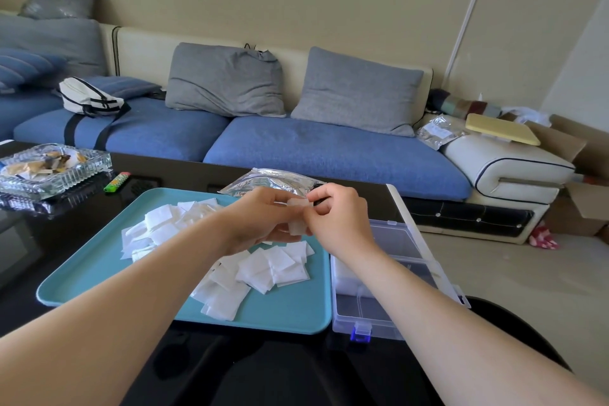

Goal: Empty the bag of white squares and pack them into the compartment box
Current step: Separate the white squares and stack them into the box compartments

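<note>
Sofa (296,142): blue seat cushions and grey pillows, along the wall behind the tabletop.
Tabletop (39,241): black and glossy; carries everything listed below.
Tray (99,273): teal, rounded corners, at the centre of the tabletop.
Compartment box (379,313): clear plastic with a blue latch on its near side, lid open. It sits just right of the tray, against its edge. Something white shows in one compartment beside the tray; the right forearm hides much of the rest.
White squares (273,267): loose on the tray in two overlapping heaps, one far-left and one near-centre.
Foil bag (263,181): silver, lying at the tray's far edge, partly behind the hands.
Ashtray (52,168): cut glass, at the far left of the tabletop, with scraps in it.
Left grip (260,217): above the tray, fingers curled round the held stack (298,214) of white squares.
Right grip (339,217): thumb and forefinger pinch the top edge of the same stack.
Lighter (116,182): green, between the ashtray and the tray.
</note>
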Demonstrator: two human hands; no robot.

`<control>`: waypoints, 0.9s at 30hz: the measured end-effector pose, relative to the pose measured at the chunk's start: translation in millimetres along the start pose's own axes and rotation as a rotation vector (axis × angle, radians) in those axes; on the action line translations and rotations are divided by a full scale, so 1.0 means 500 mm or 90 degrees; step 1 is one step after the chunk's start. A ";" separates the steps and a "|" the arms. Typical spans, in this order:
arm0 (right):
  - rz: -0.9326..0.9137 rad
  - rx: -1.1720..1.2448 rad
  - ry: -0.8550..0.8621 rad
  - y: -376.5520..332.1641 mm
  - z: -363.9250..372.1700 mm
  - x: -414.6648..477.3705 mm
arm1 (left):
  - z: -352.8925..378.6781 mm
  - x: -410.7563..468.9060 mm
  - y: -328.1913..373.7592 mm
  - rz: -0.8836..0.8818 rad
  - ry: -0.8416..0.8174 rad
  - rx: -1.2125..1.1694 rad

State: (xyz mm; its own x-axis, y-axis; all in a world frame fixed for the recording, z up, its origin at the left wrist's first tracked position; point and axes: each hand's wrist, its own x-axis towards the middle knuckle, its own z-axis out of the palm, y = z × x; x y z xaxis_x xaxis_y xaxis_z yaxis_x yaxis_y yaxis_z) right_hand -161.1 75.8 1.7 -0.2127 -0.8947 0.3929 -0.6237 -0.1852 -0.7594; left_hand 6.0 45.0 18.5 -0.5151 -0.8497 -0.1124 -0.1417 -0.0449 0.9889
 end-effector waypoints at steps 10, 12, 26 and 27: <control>-0.037 -0.084 -0.053 -0.008 -0.015 -0.001 | 0.020 0.024 -0.020 0.064 0.128 0.132; -0.038 -0.045 -0.044 -0.014 -0.030 0.000 | 0.034 0.022 -0.016 0.076 0.137 0.097; 0.294 -0.184 -0.131 0.067 -0.176 -0.007 | 0.159 0.000 -0.040 0.322 -0.012 0.685; 0.312 -0.184 -0.131 0.075 -0.180 -0.010 | 0.166 -0.001 -0.042 0.324 -0.032 0.711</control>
State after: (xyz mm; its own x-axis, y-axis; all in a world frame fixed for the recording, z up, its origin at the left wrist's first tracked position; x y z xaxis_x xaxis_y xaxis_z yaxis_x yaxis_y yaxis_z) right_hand -251.2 109.8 18.2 -0.3947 -0.9137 -0.0969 -0.6755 0.3600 -0.6435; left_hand -60.8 90.0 -10.4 -0.7519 -0.6162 0.2343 -0.5481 0.7818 0.2973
